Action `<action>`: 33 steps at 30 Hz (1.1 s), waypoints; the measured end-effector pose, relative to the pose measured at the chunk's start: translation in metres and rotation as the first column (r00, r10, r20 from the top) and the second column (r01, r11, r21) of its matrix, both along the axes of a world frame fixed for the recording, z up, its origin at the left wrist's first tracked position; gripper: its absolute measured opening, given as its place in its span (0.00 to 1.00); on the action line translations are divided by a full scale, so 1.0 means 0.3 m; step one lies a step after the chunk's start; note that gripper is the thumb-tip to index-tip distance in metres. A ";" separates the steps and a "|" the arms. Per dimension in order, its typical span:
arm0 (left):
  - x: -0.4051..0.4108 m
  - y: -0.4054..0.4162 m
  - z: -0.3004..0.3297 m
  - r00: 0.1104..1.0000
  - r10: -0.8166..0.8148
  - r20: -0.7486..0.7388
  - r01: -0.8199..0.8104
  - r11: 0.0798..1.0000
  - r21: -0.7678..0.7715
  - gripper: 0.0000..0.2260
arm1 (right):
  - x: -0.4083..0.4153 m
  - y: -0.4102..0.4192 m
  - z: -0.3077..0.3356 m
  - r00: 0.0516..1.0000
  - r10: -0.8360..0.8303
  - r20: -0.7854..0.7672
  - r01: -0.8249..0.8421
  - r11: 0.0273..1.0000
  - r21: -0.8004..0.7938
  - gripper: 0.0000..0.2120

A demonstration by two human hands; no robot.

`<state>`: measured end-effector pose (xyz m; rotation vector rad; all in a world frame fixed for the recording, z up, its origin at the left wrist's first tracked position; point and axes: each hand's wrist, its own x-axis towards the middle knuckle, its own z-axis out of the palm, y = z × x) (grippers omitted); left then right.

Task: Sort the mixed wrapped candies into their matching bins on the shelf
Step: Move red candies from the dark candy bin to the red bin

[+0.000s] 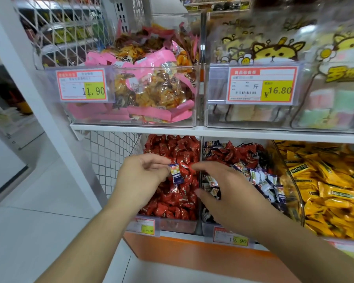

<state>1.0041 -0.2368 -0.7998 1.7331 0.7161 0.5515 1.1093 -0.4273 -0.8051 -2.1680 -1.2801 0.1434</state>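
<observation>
My left hand (pixel 139 176) pinches a blue-and-white wrapped candy (pixel 176 173) above the bin of red wrapped candies (pixel 172 223) on the lower shelf. My right hand (pixel 227 193) hovers with fingers loosely curled over the divider between that red bin and the middle bin (pixel 207 228); I see nothing held in it. The middle bin holds blue-and-white candies (pixel 262 178) mixed with red wrapped candies (pixel 233 154) at its back. My right hand hides part of the middle bin's front.
A bin of yellow wrapped candies (pixel 325 190) stands to the right. On the upper shelf are a clear bin of pink snack packs (pixel 147 92) and a bin of cartoon-cat bags (pixel 274 50). A white shelf post (pixel 55 111) and wire mesh (pixel 110 156) stand at left.
</observation>
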 end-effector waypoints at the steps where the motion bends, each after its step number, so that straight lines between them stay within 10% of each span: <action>1: -0.002 -0.027 0.023 0.999 -0.006 0.040 0.008 0.998 -0.054 0.08 | -0.009 0.005 0.010 0.999 -0.033 -0.007 0.034 0.998 0.053 0.24; 8: 0.016 -0.150 0.077 0.986 -0.128 0.107 0.142 0.981 -0.135 0.06 | -0.019 -0.031 0.058 0.971 -0.224 -0.088 0.237 0.954 0.185 0.11; 14: -0.002 -0.023 -0.029 0.981 -0.120 -0.150 0.163 0.932 0.322 0.09 | 0.077 -0.111 0.056 0.901 -0.369 0.228 0.394 0.916 -0.070 0.27; 24: 0.100 0.014 -0.214 0.861 -0.276 -0.427 0.495 0.646 0.581 0.14 | -0.006 -0.003 -0.046 0.971 0.140 0.194 -0.117 0.985 -0.124 0.26; 33: 0.057 0.091 -0.189 0.867 0.018 -0.497 0.311 0.760 0.571 0.05 | 0.015 -0.007 -0.056 0.970 0.154 0.188 -0.135 0.985 -0.111 0.22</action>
